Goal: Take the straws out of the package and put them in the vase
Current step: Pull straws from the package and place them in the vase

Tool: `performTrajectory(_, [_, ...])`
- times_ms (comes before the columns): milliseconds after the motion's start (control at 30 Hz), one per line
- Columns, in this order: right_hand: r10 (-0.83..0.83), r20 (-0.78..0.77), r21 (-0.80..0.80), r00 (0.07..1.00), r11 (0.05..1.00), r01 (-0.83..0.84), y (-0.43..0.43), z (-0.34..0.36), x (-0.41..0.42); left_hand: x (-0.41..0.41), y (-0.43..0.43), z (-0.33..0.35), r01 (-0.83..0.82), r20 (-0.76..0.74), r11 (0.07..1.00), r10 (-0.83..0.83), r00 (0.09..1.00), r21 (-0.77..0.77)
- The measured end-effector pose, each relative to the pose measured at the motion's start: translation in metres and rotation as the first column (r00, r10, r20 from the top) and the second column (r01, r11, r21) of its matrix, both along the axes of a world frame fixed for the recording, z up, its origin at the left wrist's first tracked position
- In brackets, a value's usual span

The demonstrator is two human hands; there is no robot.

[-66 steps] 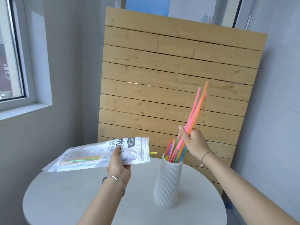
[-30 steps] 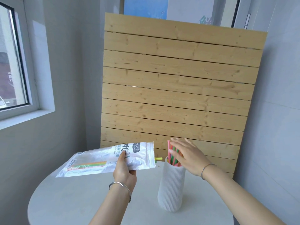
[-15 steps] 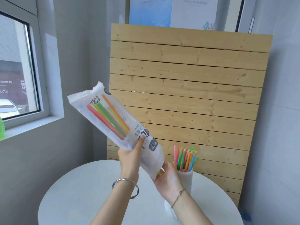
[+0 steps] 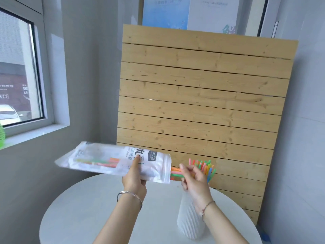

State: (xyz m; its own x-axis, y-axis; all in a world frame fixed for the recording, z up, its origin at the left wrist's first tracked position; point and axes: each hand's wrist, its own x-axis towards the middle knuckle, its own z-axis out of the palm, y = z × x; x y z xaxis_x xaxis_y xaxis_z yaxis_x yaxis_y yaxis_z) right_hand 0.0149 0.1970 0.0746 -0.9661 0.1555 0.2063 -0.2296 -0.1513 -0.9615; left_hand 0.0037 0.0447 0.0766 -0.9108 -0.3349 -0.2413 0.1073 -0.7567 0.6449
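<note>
Left hand (image 4: 134,180) grips the package (image 4: 105,159) near its right half, thumb on top. The bag is held roughly flat above the table (image 4: 88,208), a bit blurry, with a few coloured ones visible inside. Straws (image 4: 175,171) poke out of its right end, and the right hand (image 4: 193,180) has its fingers curled onto those tips, pinching them. Just under that wrist the vase (image 4: 188,224) stands on the table, a bunch (image 4: 204,166) sticking up out of it, with a wood panel (image 4: 202,103) behind.
</note>
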Motion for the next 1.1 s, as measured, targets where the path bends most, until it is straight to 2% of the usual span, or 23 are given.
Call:
performTrajectory(133, [-0.242, -0.114, -0.163, 0.963, 0.961, 0.222, 0.032, 0.023, -0.009, -0.001, -0.003, -0.008, 0.039, 0.079, 0.979, -0.056, 0.995, 0.201])
performTrajectory(233, [-0.3, -0.156, -0.27, 0.941, 0.929, 0.252, 0.043, 0.033, -0.012, 0.002, 0.005, -0.01, 0.059, 0.078, 0.957, -0.085, 0.993, 0.285])
performTrajectory(300, [-0.241, -0.14, -0.206, 0.961, 0.956, 0.209, 0.038, 0.032, -0.013, 0.005, 0.014, -0.007, 0.082, 0.066, 0.95, -0.107, 0.992, 0.303])
performTrajectory(433, [-0.063, -0.029, 0.061, 0.998, 0.996, 0.064, 0.021, 0.023, -0.011, 0.009, 0.031, -0.003, 0.107, 0.077, 0.949, -0.135, 0.988, 0.298])
performTrajectory(567, [-0.125, -0.088, 0.024, 0.988, 0.992, 0.127, 0.03, 0.034, -0.012, 0.006, 0.028, -0.004, 0.097, 0.093, 0.959, -0.126, 0.988, 0.268])
performTrajectory(700, [-0.222, -0.166, -0.011, 0.961, 0.975, 0.224, 0.048, 0.05, -0.009, 0.004, 0.021, -0.009, -0.005, 0.127, 0.961, -0.031, 0.991, 0.276])
performTrajectory(800, [-0.158, -0.22, 0.103, 0.963, 0.977, 0.184, 0.046, 0.051, -0.008, 0.006, 0.029, -0.011, 0.007, 0.132, 0.963, -0.044, 0.99, 0.268])
performTrajectory(900, [-0.067, -0.211, 0.233, 0.975, 0.965, 0.117, 0.038, 0.044, -0.008, 0.008, 0.042, -0.01, 0.035, 0.121, 0.957, -0.073, 0.99, 0.289])
performTrajectory(1000, [-0.001, -0.185, 0.28, 0.983, 0.958, 0.054, 0.035, 0.04, -0.007, 0.009, 0.054, -0.009, 0.051, 0.113, 0.954, -0.088, 0.99, 0.296])
performTrajectory(1100, [-0.02, -0.225, 0.302, 0.974, 0.949, 0.089, 0.045, 0.045, -0.006, 0.009, 0.053, -0.008, 0.052, 0.115, 0.956, -0.089, 0.989, 0.29])
